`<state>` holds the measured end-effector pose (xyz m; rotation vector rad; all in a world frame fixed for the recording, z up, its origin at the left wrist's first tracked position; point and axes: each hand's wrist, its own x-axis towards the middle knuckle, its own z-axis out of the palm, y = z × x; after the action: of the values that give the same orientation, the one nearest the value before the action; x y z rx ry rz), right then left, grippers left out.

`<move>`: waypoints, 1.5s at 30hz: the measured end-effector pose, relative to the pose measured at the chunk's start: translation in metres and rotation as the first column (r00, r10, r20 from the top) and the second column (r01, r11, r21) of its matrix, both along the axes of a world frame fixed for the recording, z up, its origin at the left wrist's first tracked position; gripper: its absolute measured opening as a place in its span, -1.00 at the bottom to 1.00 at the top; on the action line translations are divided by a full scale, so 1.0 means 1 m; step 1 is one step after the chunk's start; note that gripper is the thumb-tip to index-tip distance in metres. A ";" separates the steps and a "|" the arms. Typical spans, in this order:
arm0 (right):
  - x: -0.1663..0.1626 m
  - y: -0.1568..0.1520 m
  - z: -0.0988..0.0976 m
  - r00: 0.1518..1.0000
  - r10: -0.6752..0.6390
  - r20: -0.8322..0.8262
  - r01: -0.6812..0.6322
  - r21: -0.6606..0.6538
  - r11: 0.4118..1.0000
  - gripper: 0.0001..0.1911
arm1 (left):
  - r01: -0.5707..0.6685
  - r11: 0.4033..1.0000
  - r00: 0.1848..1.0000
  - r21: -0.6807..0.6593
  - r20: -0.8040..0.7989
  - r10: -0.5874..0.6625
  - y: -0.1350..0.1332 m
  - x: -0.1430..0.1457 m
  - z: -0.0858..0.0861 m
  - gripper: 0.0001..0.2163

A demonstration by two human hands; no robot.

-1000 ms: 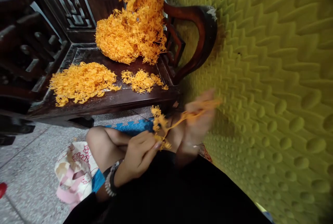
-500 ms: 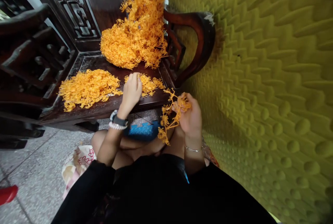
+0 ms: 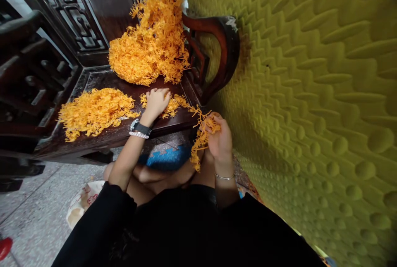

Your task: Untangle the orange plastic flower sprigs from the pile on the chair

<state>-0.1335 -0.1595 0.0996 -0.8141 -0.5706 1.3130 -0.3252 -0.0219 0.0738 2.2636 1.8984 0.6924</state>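
Orange strands (image 3: 201,139), thin and branching, held in the right hand (image 3: 214,124) in front of the chair's front edge, near its right corner. Fingers partly curled inward, loosely closed on the bunch; loose ends hanging below the fingers and spreading up toward the seat. Contact between the upper ends and the small pile (image 3: 176,103): not determinable.

Left hand (image 3: 158,101) palm down over the small pile on the seat (image 3: 101,77), fingers bent and in among the orange pieces. Grip on any piece not determinable, fingertips being partly hidden.

Also noted on the seat: a flatter, wider pile (image 3: 96,112) to the left, near the front edge, apart from the small pile; a tall heap (image 3: 155,44) behind, of the same orange material, up against the backrest and near the right armrest (image 3: 228,52).

Chair of dark carved wood. Beside it on the right, a yellow-green embossed wall (image 3: 294,72).

On the left wrist, a dark-strapped watch (image 3: 142,129) with a pale bracelet (image 3: 139,135) just beside it; on the right wrist, a thin bangle (image 3: 225,177). Below the chair's front edge, a blue mat (image 3: 167,158). On the speckled floor (image 3: 40,213) at left, a pale bag (image 3: 79,209) with red print, partly hidden by a black sleeve (image 3: 93,221).
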 end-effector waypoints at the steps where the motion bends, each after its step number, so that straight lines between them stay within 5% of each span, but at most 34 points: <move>1: 0.001 0.000 -0.002 1.000 -0.004 0.000 0.004 -0.005 1.000 -0.90 | 0.008 1.000 1.000 -0.021 0.002 -0.008 -0.001 -0.001 0.001 -0.54; 4: 0.002 0.000 -0.008 1.000 -0.022 -0.017 0.022 -0.011 1.000 -0.90 | 0.021 1.000 1.000 -0.022 0.014 -0.020 -0.002 -0.004 0.002 -0.41; 11: -0.001 -0.001 -0.009 0.997 -0.065 -0.047 0.066 0.009 0.998 -0.91 | 0.177 0.972 0.981 -0.158 0.110 -0.160 0.009 -0.015 0.001 -0.54; 13: -0.003 -0.003 -0.009 0.997 -0.059 -0.057 0.060 0.009 0.998 -0.91 | 0.179 0.980 0.970 -0.089 0.183 -0.160 0.005 -0.013 0.007 -0.50; 17: -0.006 -0.007 -0.010 0.999 -0.050 -0.009 0.050 0.037 0.998 -0.91 | 0.111 0.968 0.905 0.224 0.380 -0.192 -0.042 -0.003 0.026 -0.56; 22: -0.021 -0.012 -0.008 0.992 -0.010 0.127 0.000 0.081 0.997 -0.90 | 0.430 0.899 0.611 0.084 0.706 -0.358 -0.127 0.022 0.023 -0.53; 29: -0.043 -0.020 -0.008 0.943 -0.031 0.331 -0.009 0.119 0.993 -0.92 | 0.454 0.886 0.351 -0.097 0.933 -0.077 -0.157 0.045 -0.014 -0.61; 42: -0.029 -0.025 0.001 0.903 0.425 0.070 -0.422 -0.049 0.905 -0.86 | 0.495 0.849 0.290 -0.183 0.956 0.037 -0.213 0.037 -0.028 -0.48; 45: -0.003 -0.013 0.012 0.933 0.361 -0.008 -0.361 -0.029 0.932 -0.86 | 0.470 0.862 0.252 -0.188 0.965 0.073 -0.232 0.026 -0.025 -0.48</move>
<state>-0.1368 -0.1727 0.1116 -0.7540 -0.7239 1.6623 -0.2992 -0.2541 0.0490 1.1486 0.9119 1.0809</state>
